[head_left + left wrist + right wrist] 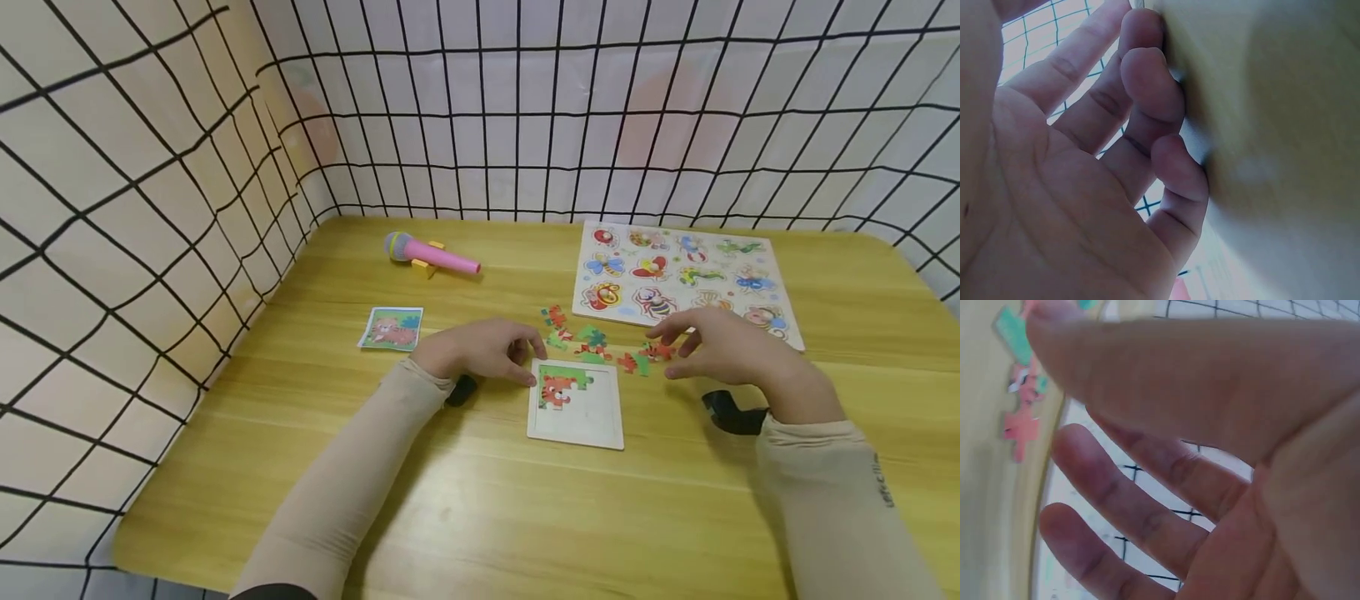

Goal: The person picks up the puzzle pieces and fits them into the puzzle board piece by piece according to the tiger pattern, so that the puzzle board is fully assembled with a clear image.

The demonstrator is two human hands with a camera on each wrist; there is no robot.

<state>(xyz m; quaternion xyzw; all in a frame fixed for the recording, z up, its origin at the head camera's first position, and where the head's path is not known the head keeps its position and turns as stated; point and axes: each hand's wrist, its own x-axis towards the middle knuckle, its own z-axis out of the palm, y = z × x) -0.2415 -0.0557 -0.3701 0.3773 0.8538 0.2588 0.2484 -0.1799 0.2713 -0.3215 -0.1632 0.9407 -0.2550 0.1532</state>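
A square puzzle board [577, 423] lies on the table, with several joined pieces showing a tiger's face [557, 390] in its upper left. At the board's upper-left corner is my left hand [495, 348], its thumb and index fingertips touching the edge. In the left wrist view, the other fingers [1152, 84] bend loosely against the tabletop. My right hand [731, 354] hovers right of the loose puzzle pieces [592, 337], thumb and fingers spread apart with nothing seen between them. Close to its fingertips is an orange tiger piece [657, 351], beside a green piece [642, 365].
Behind the right hand lies a large insect picture board [622, 287]. A pink toy microphone [442, 257] sits at the back left, and a tiger picture card [392, 328] is left of my left hand. Black wire mesh [517, 125] encloses the table's back and left sides.
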